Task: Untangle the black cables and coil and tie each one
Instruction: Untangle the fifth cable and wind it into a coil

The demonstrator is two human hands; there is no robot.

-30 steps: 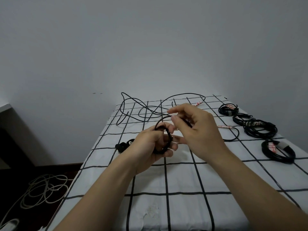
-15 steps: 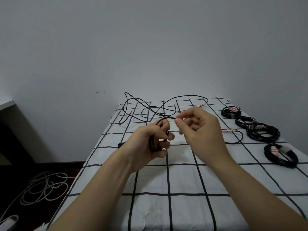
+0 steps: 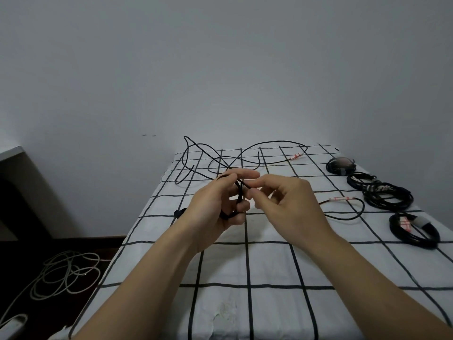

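Ana: Right hand has closed in on the left hand over the last 1 second, and the small coil has turned from a ring facing us to edge-on.

Ben: Who holds what?

Ana: Left fingers are curled round the coil, above the checked sheet. Right thumb and forefinger seem to pinch the strand just where it leaves the coil. The contact is tiny, so that is my reading.

Ben: And the rest of that cable?

Ana: Its loose tail appears to run off to the far end of the bed, lying in crossing loops near the wall.

Ben: So what is the risk?

Ana: Those crossings. If the next turn is hauled in fast, I think they could cinch into a knot, or the tail could slide off the far edge. A slack left grip would let the wound turns spring open.

Ben: Anything else nearby?

Ana: 1 more loose cable with a red-and-white tag lies just right of the hands – a sweeping tail might snag it. Tied coils sit well apart on the right.
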